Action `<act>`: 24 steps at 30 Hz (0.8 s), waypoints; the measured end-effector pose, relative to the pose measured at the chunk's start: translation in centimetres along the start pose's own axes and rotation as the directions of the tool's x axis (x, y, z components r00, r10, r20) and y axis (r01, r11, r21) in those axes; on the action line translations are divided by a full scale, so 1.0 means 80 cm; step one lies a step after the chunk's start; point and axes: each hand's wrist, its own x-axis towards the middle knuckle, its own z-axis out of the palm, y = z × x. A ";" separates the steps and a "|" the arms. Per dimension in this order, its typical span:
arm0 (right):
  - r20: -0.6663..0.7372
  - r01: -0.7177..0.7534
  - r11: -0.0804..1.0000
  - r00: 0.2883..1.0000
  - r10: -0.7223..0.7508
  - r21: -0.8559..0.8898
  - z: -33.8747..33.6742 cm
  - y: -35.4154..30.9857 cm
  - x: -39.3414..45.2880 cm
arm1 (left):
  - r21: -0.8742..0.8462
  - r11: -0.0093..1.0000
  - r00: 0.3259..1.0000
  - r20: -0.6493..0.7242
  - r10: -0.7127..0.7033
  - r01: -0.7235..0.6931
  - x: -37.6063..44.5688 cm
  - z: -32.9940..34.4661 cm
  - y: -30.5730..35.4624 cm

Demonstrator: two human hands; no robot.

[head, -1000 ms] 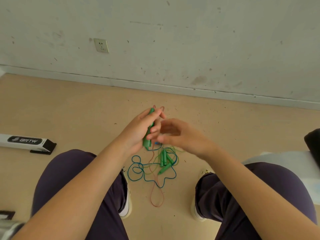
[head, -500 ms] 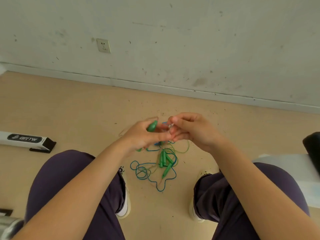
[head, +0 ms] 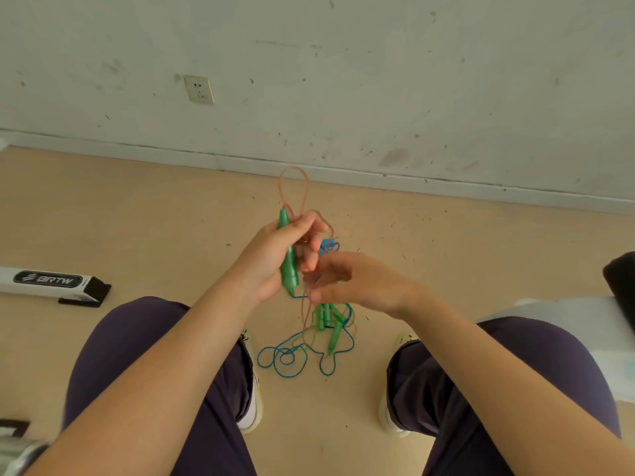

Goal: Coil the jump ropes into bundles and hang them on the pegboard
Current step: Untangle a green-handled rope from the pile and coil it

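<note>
My left hand grips a green jump-rope handle upright, along with a loop of thin orange rope that sticks up above my fingers. My right hand sits just to the right and lower, fingers curled around the orange strand that hangs down toward the floor. Below my hands, between my feet, lies a tangle of blue rope with several more green handles. The pegboard is not in view.
I sit with my knees apart over a tan floor. A white and black box marked BRTW lies at the left. A scuffed wall with a socket stands ahead. A pale surface and a dark object are at the right.
My hands have come apart. The left has raised the handle upright with an orange loop standing above it. The right has dropped lower along the hanging strand.
</note>
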 end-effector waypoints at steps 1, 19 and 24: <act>0.004 -0.007 1.000 1.000 0.007 -0.025 0.006 0.002 0.003 | -0.006 1.000 1.000 -0.009 0.004 -0.004 0.001 -0.001 0.001; -0.442 0.184 0.944 0.896 -0.047 0.273 -0.041 -0.028 -0.010 | 0.905 0.397 0.933 -0.265 0.243 0.154 -0.002 -0.029 -0.002; -0.361 0.217 0.880 0.931 -0.056 0.423 -0.034 -0.029 -0.005 | 0.672 0.735 0.962 -0.250 0.111 0.090 -0.003 -0.022 -0.001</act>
